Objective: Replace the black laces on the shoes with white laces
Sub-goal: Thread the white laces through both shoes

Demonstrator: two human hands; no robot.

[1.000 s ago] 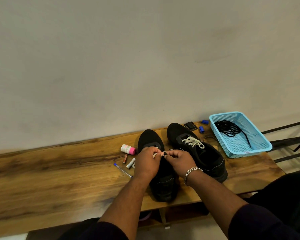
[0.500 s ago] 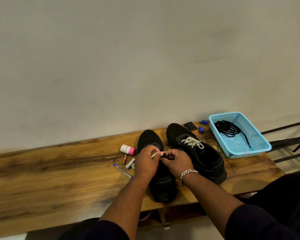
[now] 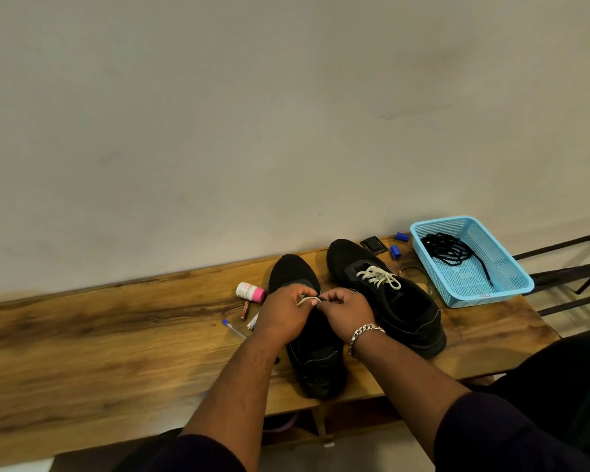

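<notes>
Two black shoes stand side by side on the wooden bench [image 3: 116,352], toes toward the wall. The right shoe [image 3: 389,294] has a white lace [image 3: 378,276] threaded through its eyelets. Over the left shoe [image 3: 315,356], my left hand [image 3: 283,313] and my right hand [image 3: 346,310] meet at the eyelets, both pinching a white lace [image 3: 306,299] between their fingertips. Most of this lace is hidden under my hands. The black laces [image 3: 452,250] lie bundled in a blue basket [image 3: 511,272] at the right.
Left of the shoes lie a small white bottle with a pink cap [image 3: 251,291], batteries [image 3: 245,310] and a blue pen [image 3: 234,328]. A black wallet [image 3: 373,245] and two blue caps [image 3: 395,252] sit behind the right shoe. The wall runs along the bench's far edge.
My right hand has slid closer to my left hand over the left shoe's eyelets. The fingers of both have worked the white lace slightly.
</notes>
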